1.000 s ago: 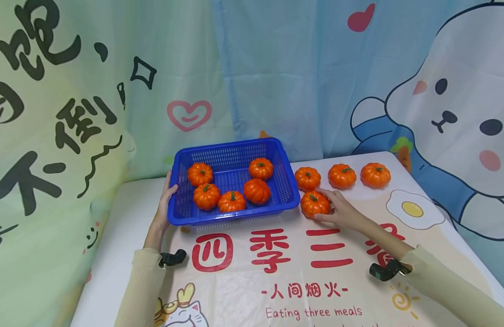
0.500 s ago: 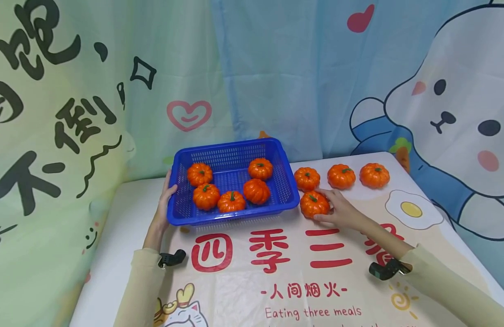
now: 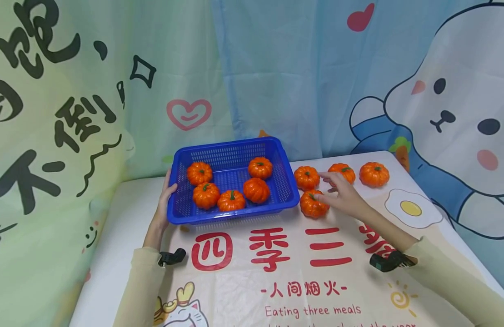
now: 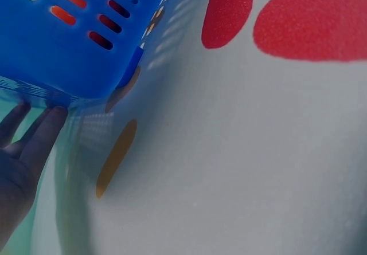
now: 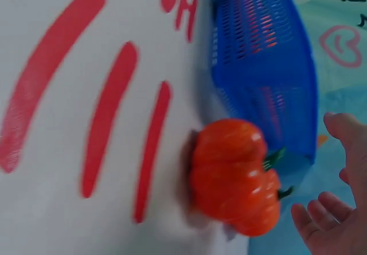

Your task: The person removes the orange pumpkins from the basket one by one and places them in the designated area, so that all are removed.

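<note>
My left hand (image 3: pixel 163 197) holds the left side of a blue plastic basket (image 3: pixel 231 219), thumb over the rim; in the left wrist view its fingers (image 4: pixel 43 132) reach up to the basket's wall. Inside lie several small orange pumpkins with green stems, one of them a pumpkin (image 3: pixel 256 190) tipped on its side. My right hand (image 3: pixel 343 196) is open above the table, fingers spread and slightly bent. It hovers by the front pumpkin (image 3: pixel 313 205) to the right of the basket, overlapping its edge. Behind that sits another pumpkin (image 3: pixel 306 177). In the right wrist view nothing is between the fingers.
Two more pumpkins stand in the back row: a partly covered pumpkin (image 3: pixel 343 171) behind my right hand and a far-right pumpkin (image 3: pixel 374 174). A printed tablecloth (image 3: pixel 292 254) covers the table. A patterned curtain (image 3: pixel 272 81) hangs right behind the basket.
My right hand has let go of the front pumpkin, spread its fingers and lifted up and back. That pumpkin stayed in place. My left hand and the basket have not moved.
</note>
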Demonstrator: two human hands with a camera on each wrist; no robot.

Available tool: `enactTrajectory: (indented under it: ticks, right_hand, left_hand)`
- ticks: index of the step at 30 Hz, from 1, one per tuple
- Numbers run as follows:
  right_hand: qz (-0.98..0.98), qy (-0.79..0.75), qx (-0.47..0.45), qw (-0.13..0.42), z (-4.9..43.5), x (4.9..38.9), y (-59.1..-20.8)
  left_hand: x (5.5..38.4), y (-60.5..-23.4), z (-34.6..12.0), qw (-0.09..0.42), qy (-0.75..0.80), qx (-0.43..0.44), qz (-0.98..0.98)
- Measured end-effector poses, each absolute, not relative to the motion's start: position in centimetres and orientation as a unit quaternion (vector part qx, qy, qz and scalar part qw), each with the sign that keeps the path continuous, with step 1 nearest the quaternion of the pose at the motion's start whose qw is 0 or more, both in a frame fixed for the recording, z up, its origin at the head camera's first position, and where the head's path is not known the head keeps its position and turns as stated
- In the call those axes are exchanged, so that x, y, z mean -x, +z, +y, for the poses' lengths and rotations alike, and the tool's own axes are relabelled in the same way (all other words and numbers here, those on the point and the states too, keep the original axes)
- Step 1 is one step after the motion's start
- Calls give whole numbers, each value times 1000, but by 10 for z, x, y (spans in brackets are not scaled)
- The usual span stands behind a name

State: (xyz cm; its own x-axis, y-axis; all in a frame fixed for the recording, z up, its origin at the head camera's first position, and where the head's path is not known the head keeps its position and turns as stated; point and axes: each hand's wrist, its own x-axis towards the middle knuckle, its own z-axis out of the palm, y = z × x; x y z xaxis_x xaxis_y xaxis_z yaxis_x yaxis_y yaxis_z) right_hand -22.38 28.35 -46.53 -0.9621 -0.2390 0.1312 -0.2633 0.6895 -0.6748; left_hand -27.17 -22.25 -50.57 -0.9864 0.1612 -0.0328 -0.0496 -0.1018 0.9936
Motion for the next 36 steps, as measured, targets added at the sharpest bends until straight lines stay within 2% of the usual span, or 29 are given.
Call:
enactTrajectory:
  ticks: [3, 12, 18, 25, 36]
  right_hand:
    - [-913, 379, -147, 20, 276, 225, -452]
    - [-909, 376, -178, -15, 240, 241, -416]
    - [-893, 387, -228, -29, 204, 272, -400]
    - [-891, 376, -253, -40, 164, 309, -398]
    - [-893, 290, -291, -186, 139, 334, -416]
  left_hand:
    - [273, -506, -221, 70, 741, -45, 667]
    - [273, -503, -221, 71, 741, -43, 667]
    - [273, -500, -222, 69, 741, -46, 667]
    - [272, -504, -223, 70, 743, -45, 664]
    - [269, -503, -221, 78, 744, -44, 662]
